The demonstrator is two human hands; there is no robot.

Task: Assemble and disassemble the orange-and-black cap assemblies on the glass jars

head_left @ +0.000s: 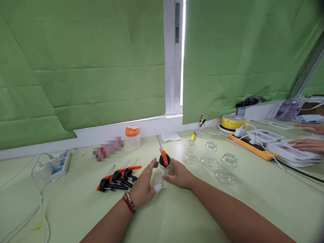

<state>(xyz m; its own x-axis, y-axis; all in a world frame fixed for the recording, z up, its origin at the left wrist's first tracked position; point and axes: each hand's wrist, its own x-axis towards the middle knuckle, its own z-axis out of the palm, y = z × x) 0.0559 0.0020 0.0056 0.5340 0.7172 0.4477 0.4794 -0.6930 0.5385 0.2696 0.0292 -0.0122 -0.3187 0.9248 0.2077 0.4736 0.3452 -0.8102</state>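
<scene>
Glass jar (163, 171) stands upright on the table (162, 219), nearer me than the orange-lidded cup (133, 138) and to its right, with a black cap (166, 162) at its mouth. From my remote seat I have the right hand (179, 173) curled round the jar's right side, thumb across the front, which I judge steadies the slippery glass. My left hand (144, 185) is loosely spread, its wrapped thumb off the glass; I cannot tell whether its fingertips touch. The cap's orange lever (164, 155) and metal rod (159, 143) tilt away from me, probably leaving my fingers room. Three lid assemblies (117, 177) lie in front of the cup, and three lidless jars (227, 168) stand to its right, likely parted so metal and glass don't knock.
</scene>
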